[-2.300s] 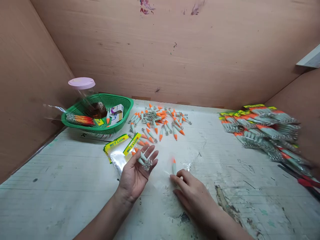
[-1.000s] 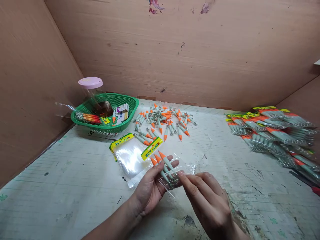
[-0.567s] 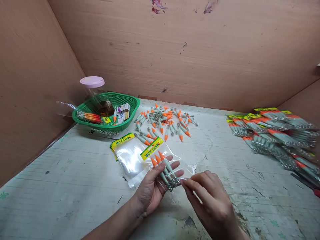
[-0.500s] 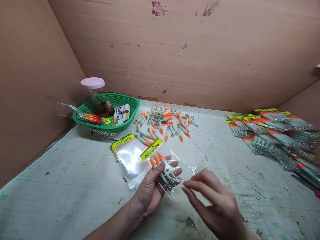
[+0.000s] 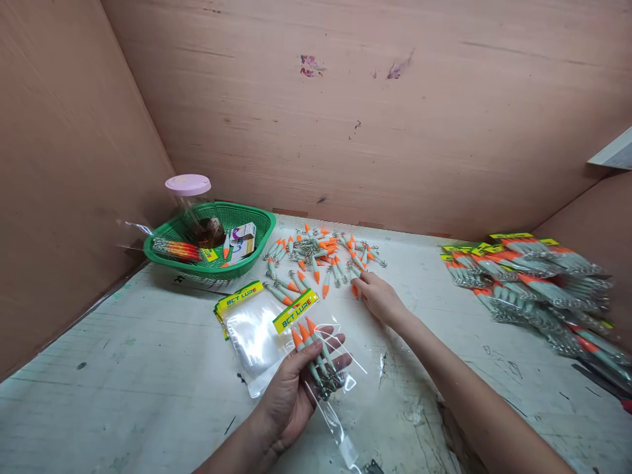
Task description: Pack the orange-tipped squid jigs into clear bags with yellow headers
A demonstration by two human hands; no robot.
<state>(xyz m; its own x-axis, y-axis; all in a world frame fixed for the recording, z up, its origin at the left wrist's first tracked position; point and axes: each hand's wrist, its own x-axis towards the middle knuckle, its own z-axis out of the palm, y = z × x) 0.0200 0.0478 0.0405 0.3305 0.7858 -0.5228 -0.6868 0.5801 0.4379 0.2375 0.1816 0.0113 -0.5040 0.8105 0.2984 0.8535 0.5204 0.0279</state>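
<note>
A person's left hand, thumb folded over and fingers spread beneath, pins three slim, pale-green lures with orange noses against its fingers above a white, stained tabletop. With them is a clear plastic bag with a yellow header; whether they lie inside its film cannot be told. The right hand, fingers bent together, reaches the near right edge of a loose pile of matching lures, at an orange nose; whether it has pinched the lure is unclear. The lures look light, stiff and smooth enough to slip, best taken by mid-body, away from the barbed metal hooks at their tails. The bag's film seems thin, limp and easily snagged, its stiffer header the safer hold.
</note>
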